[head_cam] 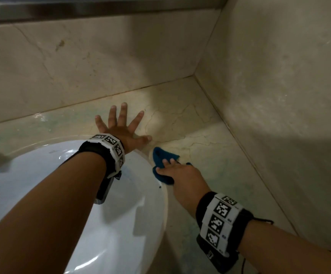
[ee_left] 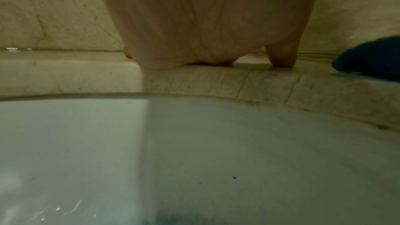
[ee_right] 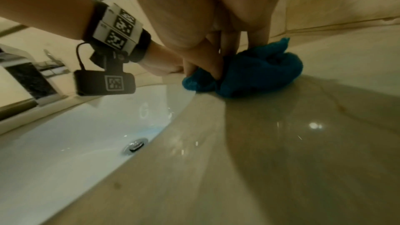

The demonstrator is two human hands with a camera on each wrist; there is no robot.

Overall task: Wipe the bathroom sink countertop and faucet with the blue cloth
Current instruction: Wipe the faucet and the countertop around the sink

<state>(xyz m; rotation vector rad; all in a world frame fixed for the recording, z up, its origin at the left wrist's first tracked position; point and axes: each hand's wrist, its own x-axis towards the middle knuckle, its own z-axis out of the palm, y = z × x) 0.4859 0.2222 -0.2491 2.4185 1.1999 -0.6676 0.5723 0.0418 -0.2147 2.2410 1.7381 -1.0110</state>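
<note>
My right hand [head_cam: 177, 172] grips the bunched blue cloth [head_cam: 161, 158] and holds it down on the beige marble countertop [head_cam: 210, 155], right at the rim of the white basin [head_cam: 121, 214]. The right wrist view has the cloth [ee_right: 259, 74] pinched between thumb and fingers [ee_right: 213, 64]. My left hand [head_cam: 121, 125] lies flat on the counter behind the basin, fingers spread, holding nothing. Its palm [ee_left: 194, 23] rests on the stone in the left wrist view, with the cloth [ee_left: 372, 57] at the right edge. The chrome faucet [ee_right: 23, 73] shows only far left in the right wrist view.
A marble wall [head_cam: 81, 66] runs along the back and another [head_cam: 279, 86] along the right, meeting in a corner. The drain [ee_right: 135, 145] sits in the basin. A mirror frame [head_cam: 101, 10] crosses the top. Wet sheen covers the counter by the basin.
</note>
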